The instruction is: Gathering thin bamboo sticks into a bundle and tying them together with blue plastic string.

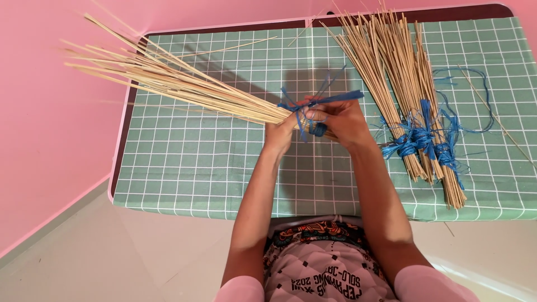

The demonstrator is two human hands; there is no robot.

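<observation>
Seen from the head camera, looking down over both forearms. Left grip (278,132) closed around the bound end of a bundle of thin pale sticks (168,81), held a little above the counter (184,173). From this grip, sticks fanning out to the left and away, up to the far left corner and past the counter's edge. Right grip (340,118) just to the right of the left one, almost touching it, fingers closed narrow on a blue plastic string (330,99). String wound around the bundle exactly between the two grips, with loose ends standing up and to the right above the knuckles. Small dark blue roll (319,130) of the same string directly under the right grip, against the bundle end; cannot tell which fingers carry it.

Well to the right of the right grip, lying on the green checked cloth: three tied bundles (403,84), already wrapped with blue string near their lower ends, tips pointing away. Beyond them, further right, a loose blue string (475,95) curling on the cloth, and one single stick (492,117) beside it. Pink wall (45,140) to the left of everything.
</observation>
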